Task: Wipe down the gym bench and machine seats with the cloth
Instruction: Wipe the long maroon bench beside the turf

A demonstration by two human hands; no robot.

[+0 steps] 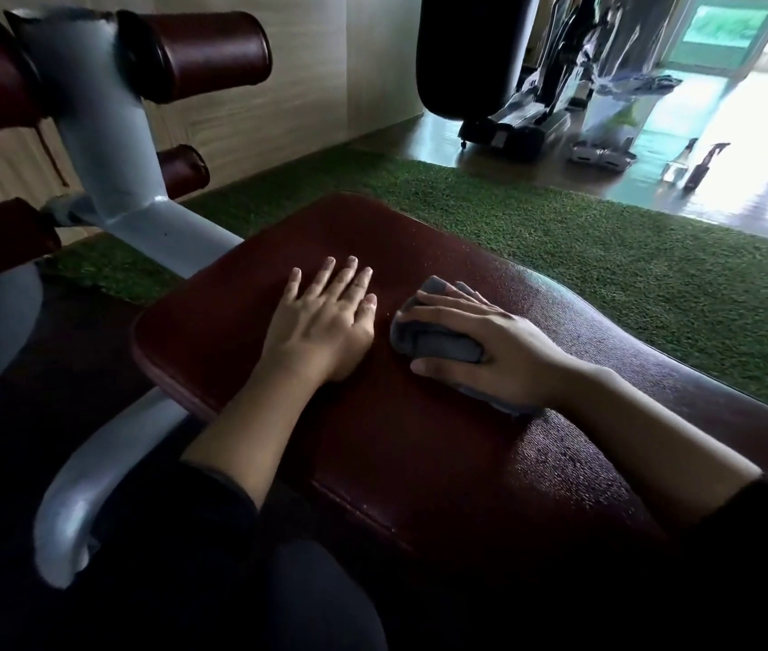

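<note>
A: Item one, the bench?

B: Bench pad [419,439], dark red vinyl, long axis running from the near right corner up and away to the far left end, where it meets the grey steel frame [109,148] with its maroon roller pads [213,51]. Fine droplets or specks show on the far half.

A: The cloth?

B: Grey cloth [438,343], folded into a wad, lying on the pad about midway along it, under the right hand [490,350]. Fingers curled over the top of it, thumb along the near edge: a hold, pressed down on the vinyl.

A: Left hand?

B: Left hand [325,317] flat on the pad just beside the cloth, fingers straight and slightly spread, holding nothing. Judged a brace.

A: Which way does the next stroke go?

B: Unwiped pad appears to lie ahead of the right fingers, toward the far left end. The left hand sits on that side of the cloth, so it would probably need to lift or shift first.

A: Surroundings?

B: Green artificial turf [584,256], other machines [537,96] well apart.
</note>
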